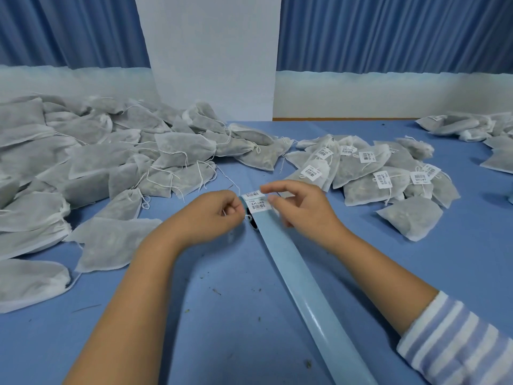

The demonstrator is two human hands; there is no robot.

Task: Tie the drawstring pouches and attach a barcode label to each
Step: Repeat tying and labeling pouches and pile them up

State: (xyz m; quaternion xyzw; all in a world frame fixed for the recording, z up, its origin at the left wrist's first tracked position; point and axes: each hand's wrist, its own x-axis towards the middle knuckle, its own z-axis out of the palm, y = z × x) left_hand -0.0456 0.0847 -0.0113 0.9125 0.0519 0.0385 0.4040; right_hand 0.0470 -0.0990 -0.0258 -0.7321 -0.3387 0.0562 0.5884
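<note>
**Peel the next label clean, one corner first**

Left hand [219, 211] is curled and pinches a thin white string [223, 212] right at the end of the liner strip [291, 273]. We can't tell which pouch the string belongs to.

Right hand [302, 207] has thumb and forefinger either side of the front barcode label [259, 206]. It's blurred, so we can't tell whether it grips the label yet. A second label [252, 194] sits just behind.

Unlabelled pouches [111, 162] are piled on the left of the blue bench [222, 329], labelled pouches [374, 173] on the right.

Our call:
- Lift one corner only.
- Peel low along the strip so the liner doesn't lift.
- Keep fingertips off the adhesive.
- Keep the string taut with the left hand.
- Land the label flat, with no crease across the bars, to match the finished pile.
</note>
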